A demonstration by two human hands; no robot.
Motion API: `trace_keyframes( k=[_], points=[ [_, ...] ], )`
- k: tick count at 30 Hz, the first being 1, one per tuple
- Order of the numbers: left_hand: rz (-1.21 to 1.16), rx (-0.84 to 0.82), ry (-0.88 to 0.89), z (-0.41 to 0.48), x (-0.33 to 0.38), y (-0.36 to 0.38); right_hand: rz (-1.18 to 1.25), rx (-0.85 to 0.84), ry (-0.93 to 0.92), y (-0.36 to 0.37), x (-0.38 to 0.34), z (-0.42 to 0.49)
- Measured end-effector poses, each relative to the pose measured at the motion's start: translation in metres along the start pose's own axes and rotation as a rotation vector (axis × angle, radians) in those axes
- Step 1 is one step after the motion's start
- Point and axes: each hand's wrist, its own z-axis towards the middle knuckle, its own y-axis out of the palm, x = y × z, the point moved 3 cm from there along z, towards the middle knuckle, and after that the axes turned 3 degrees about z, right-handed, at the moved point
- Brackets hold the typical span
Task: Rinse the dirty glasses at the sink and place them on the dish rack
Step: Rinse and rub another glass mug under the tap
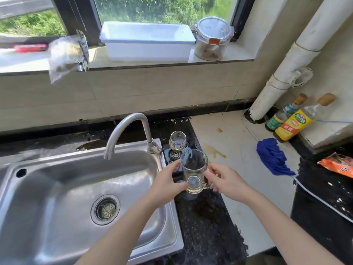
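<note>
A clear glass mug (193, 169) with a handle and a little yellowish liquid at its bottom is held above the dark counter, just right of the steel sink (57, 180). My left hand (168, 182) grips its left side. My right hand (227, 180) holds the handle side. Behind the mug a small stemmed glass (177, 143) stands upright on the counter beside the faucet (126, 131). No water runs from the spout. The white lidded container (147, 42) on the windowsill may be the dish rack; I cannot tell.
A blue cloth (271, 157) lies on the pale counter at right, near yellow spill stains (215, 152). Two bottles (294, 121) stand by a white pipe (282, 73). An orange packet (338, 165) lies far right. A lidded jar (212, 39) and a plastic bag (66, 54) sit on the sill.
</note>
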Motion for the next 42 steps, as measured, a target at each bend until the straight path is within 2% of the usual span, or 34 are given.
trace_keyframes(
  k=[4, 10, 12, 14, 16, 18, 22, 27, 42],
  points=[
    [-0.164, -0.058, -0.033, -0.015, -0.031, -0.026, 0.015, -0.127, -0.102, 0.027, -0.045, -0.007],
    [-0.207, 0.021, -0.144, -0.037, -0.090, -0.073, 0.090, -0.164, -0.124, 0.091, -0.087, 0.020],
    [-0.230, 0.057, -0.182, -0.041, -0.110, -0.080, 0.086, -0.144, -0.099, 0.108, -0.089, 0.035],
    [-0.261, 0.106, -0.208, -0.043, -0.126, -0.087, 0.072, -0.016, -0.052, 0.116, -0.091, 0.053],
    [-0.270, 0.125, -0.240, -0.044, -0.138, -0.094, -0.053, 0.184, 0.014, 0.117, -0.096, 0.073],
    [-0.226, 0.134, -0.251, -0.043, -0.148, -0.101, -0.289, 0.294, 0.062, 0.120, -0.101, 0.096],
    [-0.171, 0.162, -0.257, -0.042, -0.159, -0.109, -0.612, 0.225, 0.151, 0.132, -0.107, 0.131],
    [-0.151, 0.168, -0.270, -0.042, -0.166, -0.115, -0.929, 0.272, 0.057, 0.130, -0.110, 0.137],
    [-0.153, 0.188, -0.309, -0.047, -0.162, -0.110, -1.115, 0.108, -0.114, 0.151, -0.110, 0.130]
  ],
)
